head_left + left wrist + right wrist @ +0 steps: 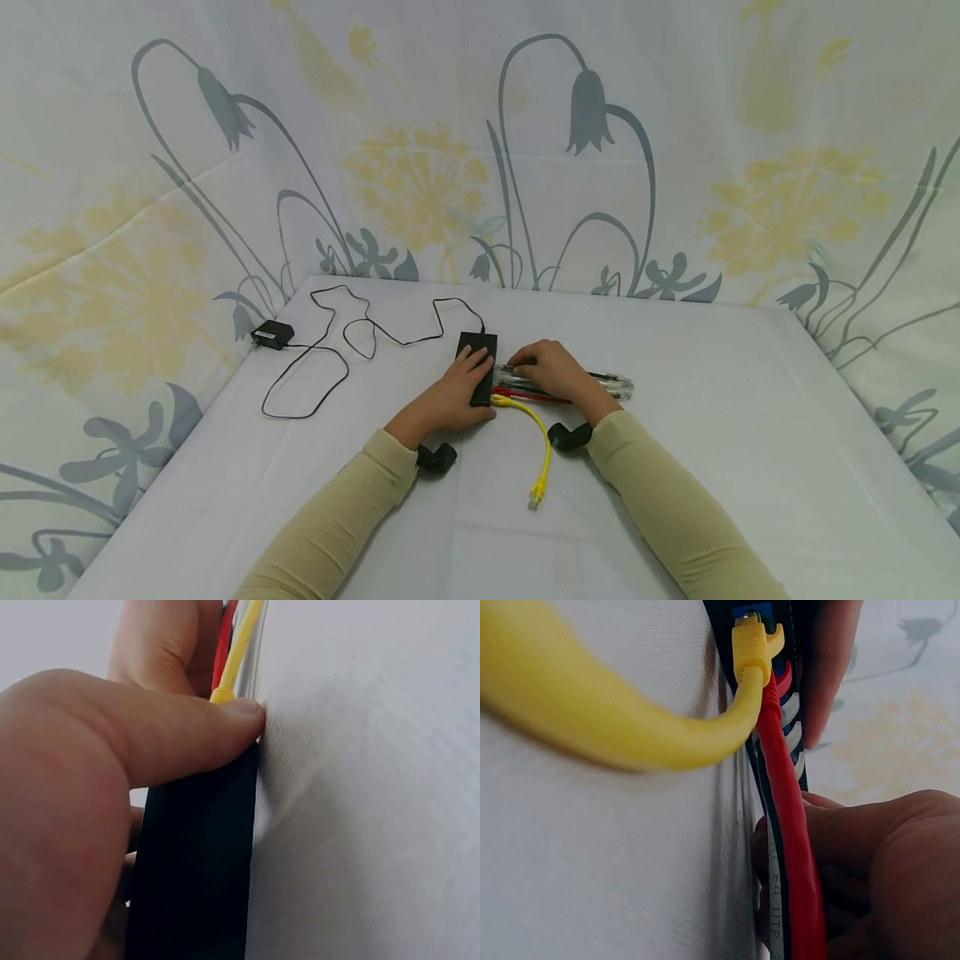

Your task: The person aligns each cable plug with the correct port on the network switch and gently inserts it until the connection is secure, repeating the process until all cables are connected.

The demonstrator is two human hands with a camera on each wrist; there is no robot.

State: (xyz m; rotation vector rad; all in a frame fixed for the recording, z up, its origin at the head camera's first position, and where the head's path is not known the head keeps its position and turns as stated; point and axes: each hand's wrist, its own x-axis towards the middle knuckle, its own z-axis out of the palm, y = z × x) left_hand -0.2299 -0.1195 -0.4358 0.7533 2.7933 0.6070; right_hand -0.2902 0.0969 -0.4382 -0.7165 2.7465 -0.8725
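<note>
A black network switch (484,340) lies on the white table, its row of ports facing right. My left hand (454,388) holds it, fingers spread over its top and thumb (202,735) across its near end. A yellow network cable (542,433) is plugged into the nearest port, its other plug loose on the table. Beside it a red network cable (787,802) is plugged in, followed by several pale and dark ones. With thumb and fingers together, my right hand (553,370) pinches a network cable close to the ports; the red cable partly hides the fingertips in the right wrist view.
A black power adapter (273,334) sits at the table's left edge. Its thin black cord (405,343) loops across to the switch's far end. Clear plugs (621,387) of the bundled cables lie to the right. Patterned cloth (450,167) rises behind the table.
</note>
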